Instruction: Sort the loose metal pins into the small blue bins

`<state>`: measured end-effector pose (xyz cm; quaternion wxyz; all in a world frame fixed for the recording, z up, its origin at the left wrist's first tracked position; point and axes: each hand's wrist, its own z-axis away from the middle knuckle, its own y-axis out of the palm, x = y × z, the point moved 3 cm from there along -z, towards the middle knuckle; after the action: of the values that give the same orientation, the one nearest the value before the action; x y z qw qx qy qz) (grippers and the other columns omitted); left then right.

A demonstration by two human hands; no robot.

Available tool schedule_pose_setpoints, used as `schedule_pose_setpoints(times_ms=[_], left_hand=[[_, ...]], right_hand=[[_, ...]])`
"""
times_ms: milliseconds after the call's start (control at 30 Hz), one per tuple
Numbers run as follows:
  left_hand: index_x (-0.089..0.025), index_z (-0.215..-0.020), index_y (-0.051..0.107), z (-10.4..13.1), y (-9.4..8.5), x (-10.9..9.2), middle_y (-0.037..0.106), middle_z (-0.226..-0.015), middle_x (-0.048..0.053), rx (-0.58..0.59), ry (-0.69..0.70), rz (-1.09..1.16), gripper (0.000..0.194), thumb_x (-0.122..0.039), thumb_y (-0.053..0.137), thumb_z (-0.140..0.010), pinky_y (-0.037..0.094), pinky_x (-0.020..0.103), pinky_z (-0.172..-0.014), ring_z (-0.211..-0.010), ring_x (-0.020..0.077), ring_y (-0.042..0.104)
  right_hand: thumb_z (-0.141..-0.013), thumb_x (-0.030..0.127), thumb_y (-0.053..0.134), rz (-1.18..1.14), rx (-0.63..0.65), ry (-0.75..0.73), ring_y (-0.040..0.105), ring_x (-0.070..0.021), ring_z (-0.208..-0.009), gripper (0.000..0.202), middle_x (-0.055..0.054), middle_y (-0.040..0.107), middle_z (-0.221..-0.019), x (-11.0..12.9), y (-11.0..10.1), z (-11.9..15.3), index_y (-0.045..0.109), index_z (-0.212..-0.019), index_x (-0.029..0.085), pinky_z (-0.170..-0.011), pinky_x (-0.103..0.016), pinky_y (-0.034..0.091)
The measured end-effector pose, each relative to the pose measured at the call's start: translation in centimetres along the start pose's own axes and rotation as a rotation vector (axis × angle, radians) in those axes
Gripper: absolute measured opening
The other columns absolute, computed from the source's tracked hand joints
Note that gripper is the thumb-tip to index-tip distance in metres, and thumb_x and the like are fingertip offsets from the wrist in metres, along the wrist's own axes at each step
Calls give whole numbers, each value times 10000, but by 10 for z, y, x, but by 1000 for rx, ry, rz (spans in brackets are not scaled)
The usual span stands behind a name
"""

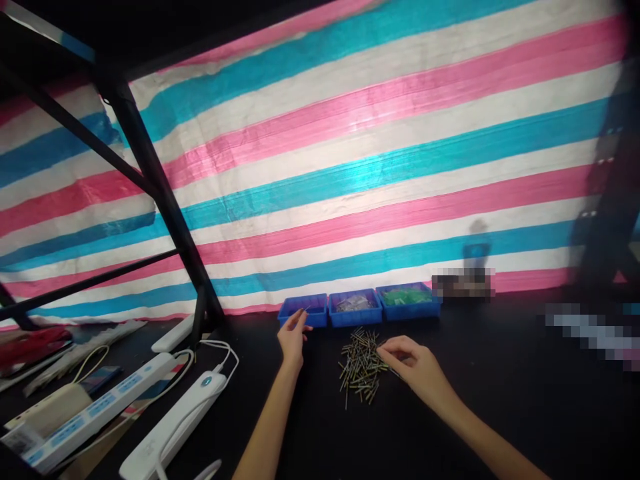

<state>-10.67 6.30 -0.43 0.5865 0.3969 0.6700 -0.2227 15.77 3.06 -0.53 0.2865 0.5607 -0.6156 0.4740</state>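
Observation:
A heap of thin metal rods [361, 367], grey and brassy, lies loose on the black table. My left hand [293, 339] is raised at the front of the left blue bin [286, 319], its fingers pinched on one thin metal rod [307, 309] whose tip points up over the bin. At the heap's right edge, my right hand [414, 363] has thumb and forefinger pressed together, touching or just above the rods. Whatever lies between those fingertips is too small to make out.
Beside the left bin stand a middle blue bin [356, 319] with clear plastic pieces and a right blue bin [415, 311] with green pieces. White power strips [173, 427] and cables lie at left, near a black metal post [167, 207]. A striped sheet [350, 153] hangs behind.

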Motion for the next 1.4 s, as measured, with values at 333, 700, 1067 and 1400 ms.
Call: schedule_pose_setpoints(times_ms=[333, 700, 1067, 1400], left_hand=[[-127, -951, 640, -13, -8, 9, 618, -1018, 139, 21, -95, 144, 358, -255, 700, -622, 315, 140, -349, -567, 105, 614], [-185, -1200, 461, -6, 1, -5, 469, -1235, 138, 180, -143, 230, 608, -259, 698, -645, 348, 138, -378, -845, 201, 617], [-184, -595, 643, 50, 23, -33, 594, -655, 17, 503, 447, -744, 301, -457, 557, -687, 315, 198, -491, -537, 106, 483], [-179, -476, 601, 70, 27, -35, 567, -493, -3, 796, 443, -994, 432, -594, 566, -592, 240, 207, -453, -468, 108, 468]], right_hand=[[-693, 428, 581, 19, 24, 9, 548, -160, -655, 262, -65, 604, -805, 0, 4, 2, 654, -681, 177, -460, -225, 410], [-706, 385, 566, 131, 40, -31, 546, -142, -609, 218, -50, 609, -798, 7, 4, 4, 662, -672, 193, -452, -228, 384], [-727, 389, 523, 321, -2, -18, 547, -145, -599, 234, -47, 612, -843, 2, -11, -4, 683, -694, 221, -497, -258, 401], [-629, 416, 624, 596, 73, 74, 564, -166, -728, 206, 7, 581, -846, -2, -15, 4, 622, -772, 268, -539, -245, 366]])
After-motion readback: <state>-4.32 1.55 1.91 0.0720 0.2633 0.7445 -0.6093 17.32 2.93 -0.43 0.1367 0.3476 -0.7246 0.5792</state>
